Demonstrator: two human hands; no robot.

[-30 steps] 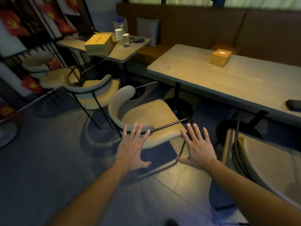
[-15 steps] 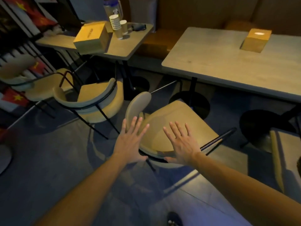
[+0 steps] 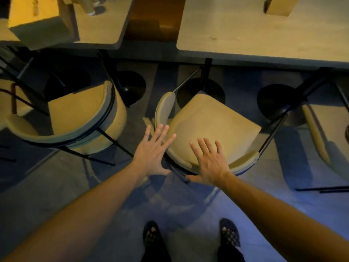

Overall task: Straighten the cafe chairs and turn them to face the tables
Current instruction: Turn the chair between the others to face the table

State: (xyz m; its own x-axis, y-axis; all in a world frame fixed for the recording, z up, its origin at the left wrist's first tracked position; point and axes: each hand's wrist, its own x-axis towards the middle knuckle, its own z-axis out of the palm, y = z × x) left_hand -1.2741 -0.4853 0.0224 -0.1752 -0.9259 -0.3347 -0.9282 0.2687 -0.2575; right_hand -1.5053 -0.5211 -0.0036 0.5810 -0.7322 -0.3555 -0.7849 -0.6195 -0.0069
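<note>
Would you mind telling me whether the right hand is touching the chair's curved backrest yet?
Cannot tell. In the head view the right hand, fingers spread, overlaps the chair's backrest, but from above, contact and hovering look alike.

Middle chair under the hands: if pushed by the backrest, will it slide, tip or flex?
The chair probably slides readily: thin metal legs, smooth floor. It looks light, likely pivoting if the left hand or right hand pushes alone. Frame seems stiff; padding may give.

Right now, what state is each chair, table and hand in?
Middle chair: skewed, seat corner toward the large table.
Left chair: angled, by the small table.
Right chair: mostly cut off.
Left hand: open, at the middle chair's backrest.
Right hand: open, over its rear edge.
</note>
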